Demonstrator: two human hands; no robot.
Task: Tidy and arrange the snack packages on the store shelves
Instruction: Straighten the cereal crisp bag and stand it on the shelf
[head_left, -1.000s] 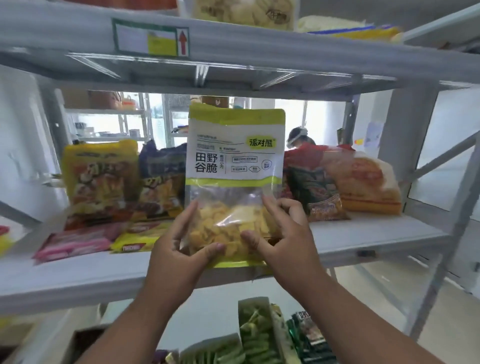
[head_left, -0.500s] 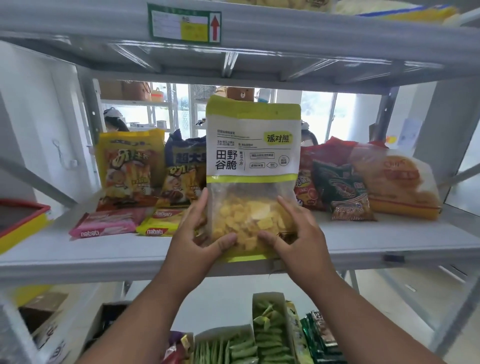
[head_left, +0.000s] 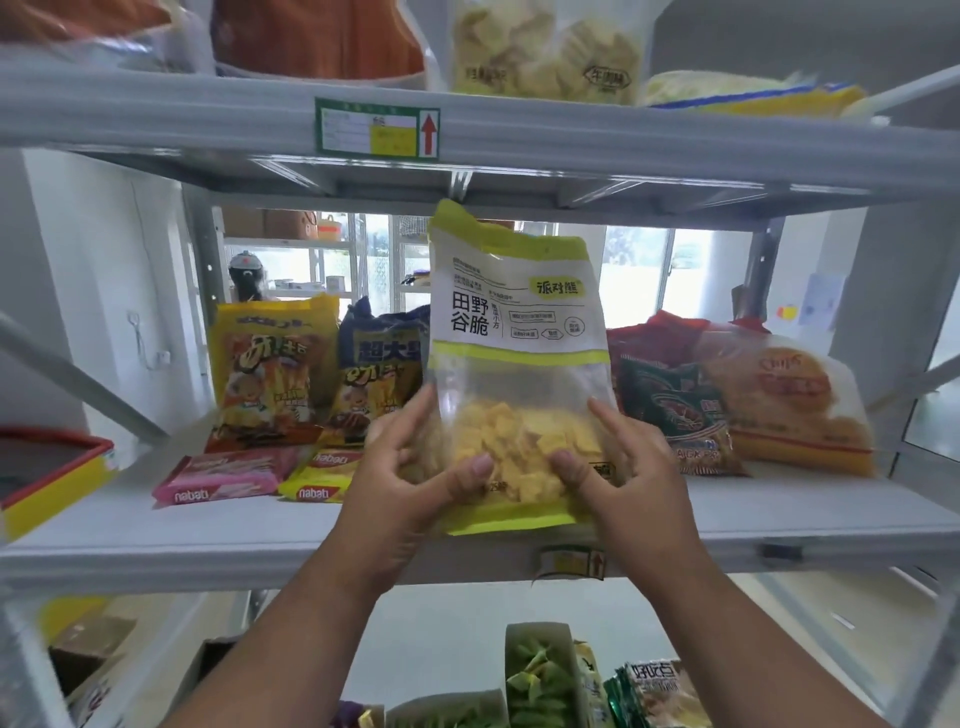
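Observation:
A tall white and lime-green bag of yellow crisp cubes (head_left: 514, 332) stands upright at the front of the grey middle shelf (head_left: 208, 525). My left hand (head_left: 400, 478) grips its lower left side, thumb pressed on the clear window. My right hand (head_left: 618, 467) holds the lower right side with thumb in front and fingers spread along the edge. The bag's top corner bends close under the upper shelf beam. Behind it stand a yellow snack bag (head_left: 270, 374) and a dark blue snack bag (head_left: 379, 364).
Pink (head_left: 228, 475) and yellow (head_left: 319, 475) wafer packs lie flat at the left. A red-green bag (head_left: 670, 400) and an orange cracker pack (head_left: 789, 400) sit at the right. The upper shelf (head_left: 571, 135) carries more bags. Green snack packs (head_left: 540, 675) stand below. A red-yellow box (head_left: 52, 473) juts in at far left.
The bag has shifted a little rightward and deeper onto the shelf, its top now crumpled near the beam. My fingers have spread more loosely along its sides. The camera tilted upward.

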